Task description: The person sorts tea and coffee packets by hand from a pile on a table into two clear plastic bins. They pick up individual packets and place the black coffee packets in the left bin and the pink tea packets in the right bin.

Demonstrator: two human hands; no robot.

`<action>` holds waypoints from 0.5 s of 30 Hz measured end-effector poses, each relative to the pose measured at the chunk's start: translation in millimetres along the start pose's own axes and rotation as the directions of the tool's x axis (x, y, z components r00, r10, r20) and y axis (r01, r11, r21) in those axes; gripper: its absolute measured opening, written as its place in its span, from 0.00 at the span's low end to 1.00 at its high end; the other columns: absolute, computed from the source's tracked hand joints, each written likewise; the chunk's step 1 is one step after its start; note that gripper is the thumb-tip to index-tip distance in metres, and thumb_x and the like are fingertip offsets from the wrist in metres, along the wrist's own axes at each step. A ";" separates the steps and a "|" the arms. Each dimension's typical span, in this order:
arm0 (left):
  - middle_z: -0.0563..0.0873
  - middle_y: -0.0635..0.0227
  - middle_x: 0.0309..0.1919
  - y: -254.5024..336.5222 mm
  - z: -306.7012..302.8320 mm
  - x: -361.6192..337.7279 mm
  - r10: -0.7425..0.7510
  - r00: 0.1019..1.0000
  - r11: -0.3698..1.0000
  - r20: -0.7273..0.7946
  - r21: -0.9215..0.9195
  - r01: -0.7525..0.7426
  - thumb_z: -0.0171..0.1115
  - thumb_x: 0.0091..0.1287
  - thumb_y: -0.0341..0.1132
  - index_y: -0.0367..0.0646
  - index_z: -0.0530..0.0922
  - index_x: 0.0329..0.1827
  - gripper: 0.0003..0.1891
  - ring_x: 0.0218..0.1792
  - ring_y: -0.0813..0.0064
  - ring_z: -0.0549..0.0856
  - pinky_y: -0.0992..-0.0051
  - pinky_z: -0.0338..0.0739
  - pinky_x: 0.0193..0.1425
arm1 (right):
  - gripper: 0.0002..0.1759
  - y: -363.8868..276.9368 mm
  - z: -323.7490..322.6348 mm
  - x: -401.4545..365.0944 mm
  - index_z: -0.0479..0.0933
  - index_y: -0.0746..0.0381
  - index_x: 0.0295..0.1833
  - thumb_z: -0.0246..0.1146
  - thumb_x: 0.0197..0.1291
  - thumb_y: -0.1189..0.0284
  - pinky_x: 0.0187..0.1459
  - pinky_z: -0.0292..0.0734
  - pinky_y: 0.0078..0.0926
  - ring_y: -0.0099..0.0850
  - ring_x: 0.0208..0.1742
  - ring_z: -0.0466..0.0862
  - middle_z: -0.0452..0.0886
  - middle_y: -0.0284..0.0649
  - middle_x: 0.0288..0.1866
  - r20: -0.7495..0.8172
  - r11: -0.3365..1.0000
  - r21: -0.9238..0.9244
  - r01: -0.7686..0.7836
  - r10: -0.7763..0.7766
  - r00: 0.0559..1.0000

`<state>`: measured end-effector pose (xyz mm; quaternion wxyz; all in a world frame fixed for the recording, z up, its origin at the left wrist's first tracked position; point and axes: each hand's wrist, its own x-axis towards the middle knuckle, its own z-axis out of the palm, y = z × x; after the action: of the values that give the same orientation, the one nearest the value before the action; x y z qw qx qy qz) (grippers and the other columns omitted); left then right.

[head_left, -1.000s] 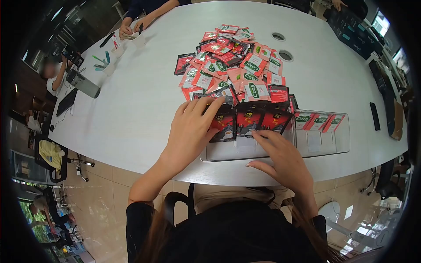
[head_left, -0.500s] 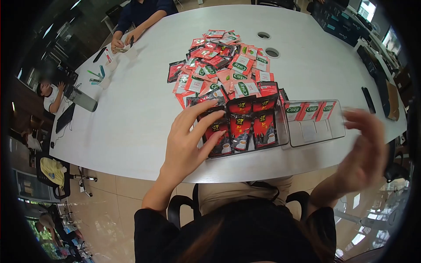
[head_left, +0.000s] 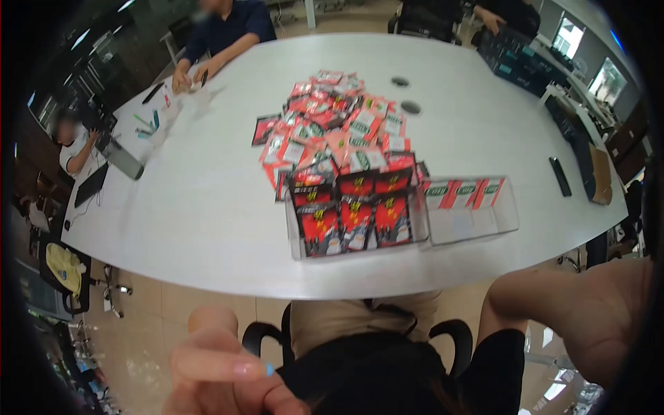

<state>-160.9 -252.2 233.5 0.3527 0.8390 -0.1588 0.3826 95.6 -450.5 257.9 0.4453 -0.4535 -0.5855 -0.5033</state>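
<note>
My left hand [head_left: 221, 377] is raised close to the camera at the bottom, off the table. Its fingers are bent together, with a small blue spot at one fingertip; anything held is unclear. Close by at the right edge is my right hand [head_left: 609, 325], its fingers out of sight. A clear box [head_left: 296, 242] near the table's front edge holds upright black-and-red coffee sachets [head_left: 356, 225]. Beside it on the right, a second clear box [head_left: 477, 236] holds three red-and-white Cozy sachets [head_left: 465, 194] along its back. Behind them spreads a loose pile of mixed sachets [head_left: 325, 131].
The white table [head_left: 200, 228] has two round holes at the back. A black phone-like object [head_left: 559, 176] lies at right; a bottle [head_left: 123, 158] and pens [head_left: 148, 124] are at left. A person [head_left: 225, 38] sits at the far left side; others are farther off.
My left hand has left the coffee sachets and come down and back toward the camera. My right hand has also come nearer, to the right edge. The view has shifted slightly.
</note>
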 end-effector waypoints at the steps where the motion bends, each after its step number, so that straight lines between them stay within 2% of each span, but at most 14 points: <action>1: 0.75 0.65 0.53 3.7 1.3 0.4 -0.120 0.993 0.991 0.010 -0.054 0.121 0.68 0.54 0.18 0.49 0.76 0.44 0.18 0.57 0.56 0.77 0.47 0.78 0.58 | 0.14 -0.8 0.0 -2.0 0.78 0.71 0.52 0.63 0.59 0.83 0.38 0.78 0.30 0.36 0.39 0.83 0.83 0.51 0.48 -0.006 1.000 -0.008 0.003 -0.003 1.000; 2: 0.75 0.63 0.55 -16.2 17.2 -10.0 0.099 0.985 0.994 -0.142 -0.026 -0.104 0.69 0.54 0.19 0.50 0.76 0.43 0.17 0.55 0.56 0.79 0.49 0.78 0.59 | 0.14 -1.6 -0.5 -2.5 0.78 0.71 0.51 0.63 0.59 0.83 0.38 0.78 0.30 0.36 0.39 0.83 0.83 0.51 0.47 -0.006 1.000 -0.014 0.005 -0.005 1.000; 4: 0.76 0.62 0.53 -36.2 23.6 -7.2 0.310 0.936 0.949 -0.164 -0.012 -0.316 0.70 0.55 0.22 0.50 0.77 0.42 0.15 0.54 0.56 0.80 0.47 0.76 0.59 | 0.14 -2.3 -1.4 -2.2 0.78 0.71 0.51 0.63 0.58 0.83 0.37 0.78 0.30 0.36 0.38 0.83 0.83 0.50 0.47 0.000 1.000 -0.019 0.012 -0.012 1.000; 5: 0.76 0.62 0.53 -39.1 23.1 -8.2 0.391 0.904 0.918 -0.173 -0.003 -0.398 0.70 0.55 0.24 0.51 0.77 0.41 0.14 0.53 0.56 0.80 0.47 0.76 0.59 | 0.14 -2.8 -1.9 -1.1 0.78 0.71 0.51 0.63 0.58 0.83 0.37 0.78 0.30 0.36 0.38 0.83 0.83 0.50 0.47 0.003 1.000 -0.017 0.013 -0.013 1.000; 6: 0.78 0.63 0.49 -39.4 28.4 6.1 0.407 0.894 0.906 -0.188 -0.041 -0.421 0.70 0.57 0.29 0.50 0.77 0.41 0.12 0.53 0.58 0.79 0.48 0.72 0.62 | 0.14 -3.8 -3.2 0.6 0.78 0.71 0.51 0.63 0.58 0.83 0.37 0.78 0.29 0.36 0.38 0.83 0.83 0.50 0.47 0.006 1.000 -0.018 0.014 -0.014 1.000; 7: 0.80 0.65 0.45 -48.1 30.6 19.3 0.432 0.892 0.889 -0.131 -0.106 -0.446 0.70 0.57 0.33 0.49 0.78 0.42 0.12 0.53 0.61 0.78 0.51 0.69 0.64 | 0.14 -4.3 -3.6 2.5 0.78 0.71 0.51 0.64 0.58 0.83 0.37 0.78 0.29 0.36 0.38 0.83 0.83 0.50 0.47 0.008 1.000 -0.019 0.018 -0.018 1.000; 8: 0.80 0.68 0.43 -60.8 40.8 26.9 0.372 0.914 0.864 -0.158 -0.300 -0.404 0.72 0.55 0.34 0.48 0.77 0.43 0.14 0.54 0.63 0.77 0.59 0.70 0.65 | 0.14 -5.5 -5.0 4.6 0.78 0.71 0.51 0.64 0.58 0.83 0.37 0.78 0.29 0.36 0.38 0.83 0.83 0.50 0.47 0.011 1.000 -0.016 0.021 -0.021 1.000; 11: 0.79 0.67 0.46 -85.7 70.1 41.6 0.169 0.982 0.685 0.087 -0.726 -0.054 0.66 0.59 0.37 0.47 0.75 0.47 0.15 0.55 0.63 0.77 0.60 0.71 0.65 | 0.14 -11.0 -5.5 10.6 0.78 0.71 0.51 0.64 0.57 0.83 0.37 0.78 0.29 0.36 0.37 0.83 0.83 0.50 0.47 0.034 0.999 -0.005 0.038 -0.038 0.999; 13: 0.78 0.66 0.49 -84.4 90.8 42.8 0.168 0.945 0.472 0.280 -0.865 0.173 0.62 0.61 0.40 0.47 0.73 0.50 0.16 0.56 0.64 0.77 0.61 0.71 0.65 | 0.15 -15.0 -7.2 14.5 0.78 0.71 0.51 0.65 0.57 0.83 0.37 0.78 0.29 0.36 0.37 0.83 0.83 0.50 0.46 0.045 0.998 0.012 0.055 -0.055 0.997; 15: 0.77 0.66 0.51 -69.8 113.1 41.3 0.240 0.873 0.245 0.424 -0.897 0.368 0.57 0.64 0.42 0.46 0.72 0.53 0.18 0.57 0.64 0.76 0.61 0.71 0.65 | 0.15 -18.8 -7.4 18.0 0.78 0.71 0.51 0.65 0.57 0.83 0.36 0.78 0.29 0.35 0.36 0.83 0.83 0.50 0.46 0.063 0.998 0.020 0.067 -0.068 0.996</action>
<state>-36.4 -283.9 179.9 0.7555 0.5139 -0.4050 -0.0342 74.3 -457.9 272.7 0.4134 -0.4451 -0.6189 -0.4979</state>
